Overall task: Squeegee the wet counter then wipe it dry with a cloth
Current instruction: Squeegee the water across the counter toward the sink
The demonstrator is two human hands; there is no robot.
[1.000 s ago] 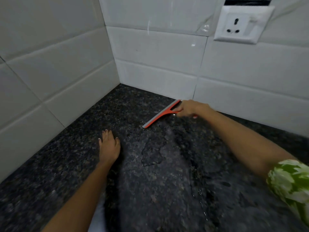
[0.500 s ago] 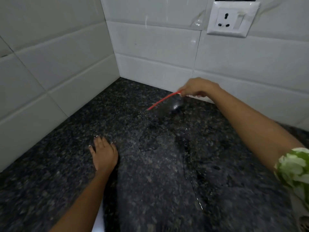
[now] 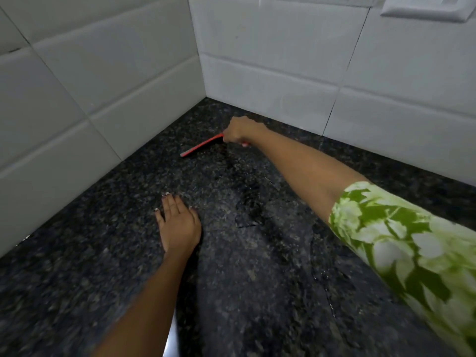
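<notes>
White glossy rectangular wall tiles [image 3: 77, 94] run along the left side and meet a second tiled wall at a corner toward the back. Below them lies the dark speckled granite counter [image 3: 77, 253]. The left hand [image 3: 179, 225] rests flat on the stone left of centre, palm down, fingers straight and close together, holding nothing. Just right of it, patches and thin runs of water [image 3: 247, 204] shine on the surface and trail down toward the near edge. Farther back, near the corner, the orange-red squeegee with a grey rubber blade [image 3: 201, 145] sits with its blade edge low to the counter, slanting down to the left; whether the rubber actually touches the stone is not clear. The right hand [image 3: 240, 131] grips its handle, fingers curled tight around it so most of the handle is hidden. The bare forearm stretches back across the wet strip to a green and white leaf-patterned sleeve [image 3: 412, 246] at the right. A white wall socket plate [image 3: 425, 9] shows at the top right corner
</notes>
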